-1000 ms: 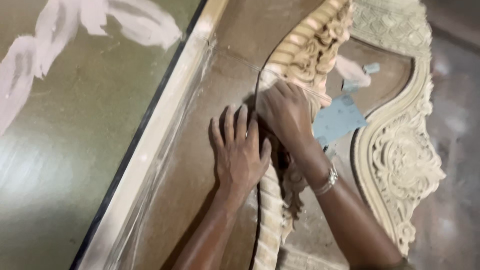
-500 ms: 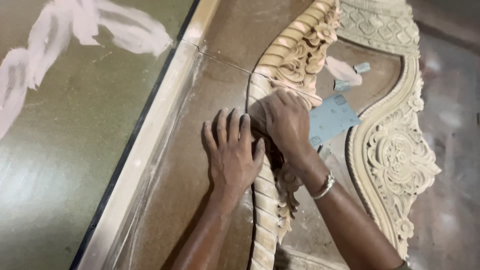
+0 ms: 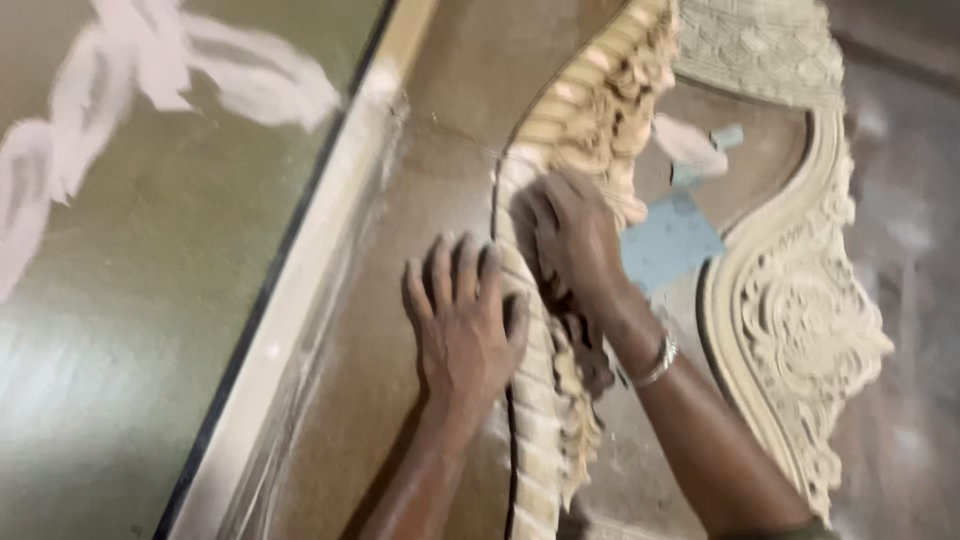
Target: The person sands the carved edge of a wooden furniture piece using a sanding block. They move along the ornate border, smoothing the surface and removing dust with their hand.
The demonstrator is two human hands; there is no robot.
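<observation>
We laid our left hand (image 3: 462, 330) flat, fingers spread, on the brown panel (image 3: 400, 330), its thumb against the carved rope moulding (image 3: 535, 400). At one o'clock from it, our right hand (image 3: 575, 240) pressed curled fingers onto the moulding. Farther off at two o'clock lay blue sandpaper (image 3: 668, 240).

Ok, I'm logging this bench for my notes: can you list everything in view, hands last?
Rope moulding: one, pale wood, centre, running top to bottom.
Carved border: one, cream, right side.
Board: one, brown, under the carvings.
Blue sheet: one, between the carvings.
Floor: green with white smears, left.
Bracelet: one, silver, right wrist.
Left hand: flat on board, beside the moulding.
Right hand: pressed on the moulding.
</observation>
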